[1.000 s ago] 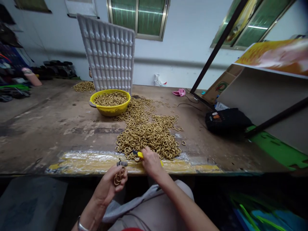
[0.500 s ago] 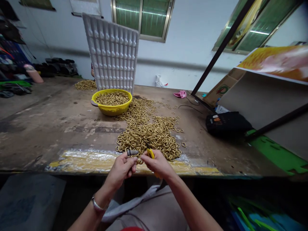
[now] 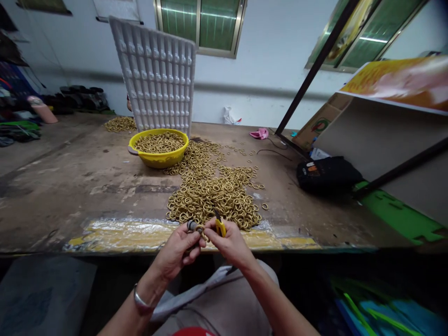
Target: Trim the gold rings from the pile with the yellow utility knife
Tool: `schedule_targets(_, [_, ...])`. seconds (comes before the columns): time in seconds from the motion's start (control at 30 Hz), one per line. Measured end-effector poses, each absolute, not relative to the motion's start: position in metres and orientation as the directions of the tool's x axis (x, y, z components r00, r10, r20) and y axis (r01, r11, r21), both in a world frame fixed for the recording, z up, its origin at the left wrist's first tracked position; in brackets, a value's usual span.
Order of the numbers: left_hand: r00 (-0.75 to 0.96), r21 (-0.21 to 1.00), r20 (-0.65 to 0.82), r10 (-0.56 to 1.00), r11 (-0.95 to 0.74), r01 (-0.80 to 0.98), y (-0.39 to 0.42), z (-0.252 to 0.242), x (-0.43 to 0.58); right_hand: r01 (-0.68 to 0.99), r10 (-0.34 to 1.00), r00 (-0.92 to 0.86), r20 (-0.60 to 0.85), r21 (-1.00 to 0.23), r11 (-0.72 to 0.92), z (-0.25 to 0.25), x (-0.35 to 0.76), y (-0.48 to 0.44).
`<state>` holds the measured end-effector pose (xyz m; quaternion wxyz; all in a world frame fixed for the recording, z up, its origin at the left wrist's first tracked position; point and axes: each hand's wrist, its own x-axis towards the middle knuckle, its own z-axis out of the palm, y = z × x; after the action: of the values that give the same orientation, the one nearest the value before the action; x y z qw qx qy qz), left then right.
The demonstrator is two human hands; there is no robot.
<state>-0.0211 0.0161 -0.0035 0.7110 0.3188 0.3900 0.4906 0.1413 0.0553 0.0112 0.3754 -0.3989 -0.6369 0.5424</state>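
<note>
The worn counter (image 3: 87, 186) carries a large ring pile (image 3: 213, 196) just beyond the grip. Left hand (image 3: 178, 252) pinches rings; right hand (image 3: 229, 242) clamps yellow pliers (image 3: 220, 226). Most rings remain loose; a yellow basin (image 3: 159, 148) is filled.

Left hand (image 3: 180, 249) and right hand (image 3: 229, 240), fingertips together.
</note>
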Motion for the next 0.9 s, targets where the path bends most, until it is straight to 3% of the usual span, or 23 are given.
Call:
schedule_targets(0.17, [0.299, 0.873, -0.236, 0.925, 0.337, -0.353, 0.017, 0.000, -0.026, 0.231, 0.852, -0.489, 0.187, -0.914, 0.333, 0.024, 0.153, 0.054])
schedule_targets(0.27, [0.324, 0.877, -0.248, 0.913, 0.353, -0.325, 0.016, 0.000, -0.026, 0.231, 0.847, -0.492, 0.204, -0.907, 0.352, 0.024, 0.156, 0.052])
schedule_targets(0.43, [0.247, 0.905, -0.223, 0.943, 0.295, -0.307, 0.012, -0.001, -0.017, 0.145, 0.905, -0.422, 0.058, -0.981, 0.131, 0.018, 0.151, 0.046])
schedule_targets(0.63, [0.210, 0.965, -0.188, 0.960, 0.220, -0.143, 0.007, 0.005, -0.012, -0.005, 0.893, -0.420, -0.163, -0.983, -0.182, 0.028, 0.144, 0.040])
schedule_targets(0.9, [0.243, 0.958, -0.187, 0.952, 0.231, -0.167, 0.004, 0.000, -0.015, 0.006, 0.883, -0.420, -0.208, -0.974, -0.226, 0.036, 0.146, 0.040])
